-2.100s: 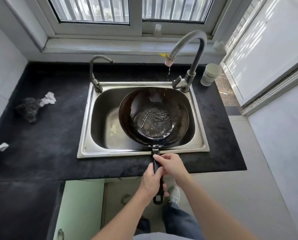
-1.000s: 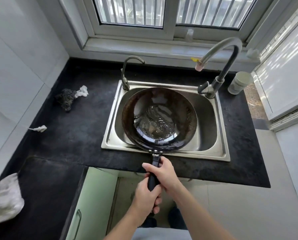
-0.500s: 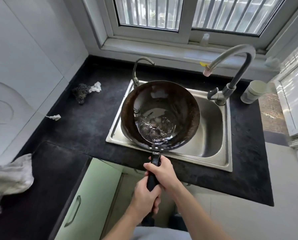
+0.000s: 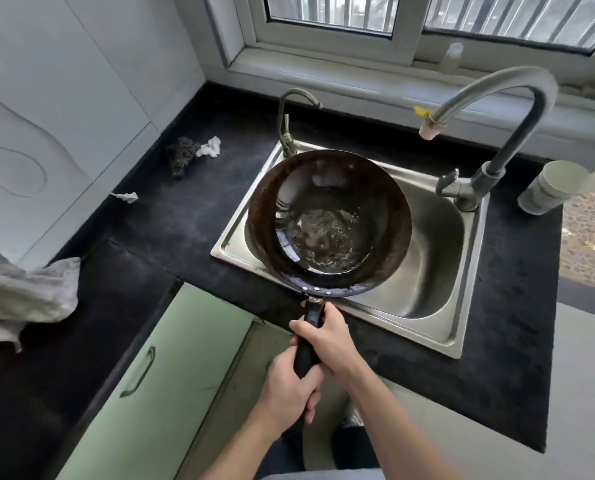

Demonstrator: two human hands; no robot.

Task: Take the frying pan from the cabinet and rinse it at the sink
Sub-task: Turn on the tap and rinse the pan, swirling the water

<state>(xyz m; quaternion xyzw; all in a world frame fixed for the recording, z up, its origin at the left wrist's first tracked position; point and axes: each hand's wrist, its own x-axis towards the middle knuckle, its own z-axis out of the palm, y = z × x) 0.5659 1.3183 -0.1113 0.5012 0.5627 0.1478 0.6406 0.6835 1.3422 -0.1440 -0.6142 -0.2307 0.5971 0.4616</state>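
Note:
A dark, worn frying pan (image 4: pixel 327 223) hangs over the left part of the steel sink (image 4: pixel 438 271), raised above the rim, with a little water pooled in its bottom. Both hands hold its black handle (image 4: pixel 310 341). My right hand (image 4: pixel 327 337) grips the handle nearer the pan. My left hand (image 4: pixel 289 389) grips the handle's end, below and behind the right. The tall curved tap (image 4: pixel 497 98) stands at the sink's back right; no water runs from its spout.
A small second tap (image 4: pixel 289 123) stands at the sink's back left. On the black counter lie a scouring pad (image 4: pixel 182 157), paper scraps (image 4: pixel 209 148) and a grey cloth (image 4: pixel 22 299). A white cup (image 4: pixel 548 187) sits at right. A green cabinet door (image 4: pixel 171 368) stands open below.
The water stream seen two seconds ago has stopped. The pan has risen out of the basin and shifted left over the sink's edge; my view has turned left.

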